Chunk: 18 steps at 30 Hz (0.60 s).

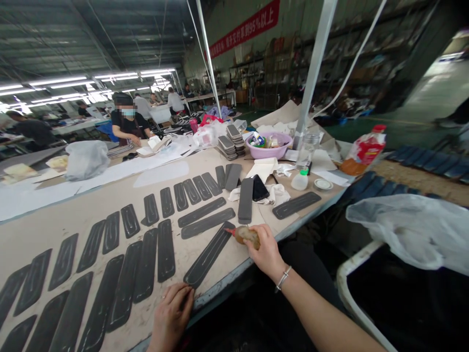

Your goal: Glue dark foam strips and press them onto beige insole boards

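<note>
My right hand [266, 252] is wrapped round a squeeze bottle of glue [247, 236], amber-brown and cloudy, with a red nozzle. The nozzle tip meets the far end of a long dark grey pad [208, 256], which carries a thin shiny line of glue. At the table's near edge my left hand [173, 310] has its fingers curled against the near end of that same pad, holding it. Just beyond lie two more glue-marked pads [208, 222], side by side. A thicker grey stack of pads [245, 200] stands behind the bottle.
Rows of glue-streaked pads [124, 278] cover the table's left part. Farther back are a phone [260, 188] on a cloth, a purple basin [269, 149], a green-capped bottle [300, 180] and a jug of amber liquid [364, 150]. A co-worker [128, 122] sits across the table.
</note>
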Tool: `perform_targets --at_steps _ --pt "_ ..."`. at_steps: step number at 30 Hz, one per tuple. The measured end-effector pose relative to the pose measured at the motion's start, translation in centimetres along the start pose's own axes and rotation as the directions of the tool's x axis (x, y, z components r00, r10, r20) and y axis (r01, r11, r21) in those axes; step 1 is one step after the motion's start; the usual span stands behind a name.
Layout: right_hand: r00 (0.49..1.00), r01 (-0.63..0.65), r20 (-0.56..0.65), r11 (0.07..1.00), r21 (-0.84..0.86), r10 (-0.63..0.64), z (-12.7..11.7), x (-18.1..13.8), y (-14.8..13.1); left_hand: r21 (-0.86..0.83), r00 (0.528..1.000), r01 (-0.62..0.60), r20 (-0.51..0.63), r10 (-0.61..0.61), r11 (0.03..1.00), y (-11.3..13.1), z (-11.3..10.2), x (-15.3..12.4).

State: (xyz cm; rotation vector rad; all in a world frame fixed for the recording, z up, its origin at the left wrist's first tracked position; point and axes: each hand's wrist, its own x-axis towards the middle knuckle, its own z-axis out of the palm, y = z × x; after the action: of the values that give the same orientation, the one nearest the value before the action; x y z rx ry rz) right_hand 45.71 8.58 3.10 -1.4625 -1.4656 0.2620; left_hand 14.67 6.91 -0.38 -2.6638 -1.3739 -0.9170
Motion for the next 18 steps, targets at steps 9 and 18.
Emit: perform_targets --at_steps 9,18 --pt "0.998 -0.051 -0.024 0.999 0.0 0.051 0.8 1.3 0.9 0.001 1.0 -0.005 0.009 0.005 1.0 -0.4 0.3 -0.3" --pt "0.997 -0.067 -0.039 0.997 -0.05 0.065 -1.2 0.5 0.8 0.01 1.0 0.005 -0.016 -0.005 1.0 0.2 0.0 0.2"
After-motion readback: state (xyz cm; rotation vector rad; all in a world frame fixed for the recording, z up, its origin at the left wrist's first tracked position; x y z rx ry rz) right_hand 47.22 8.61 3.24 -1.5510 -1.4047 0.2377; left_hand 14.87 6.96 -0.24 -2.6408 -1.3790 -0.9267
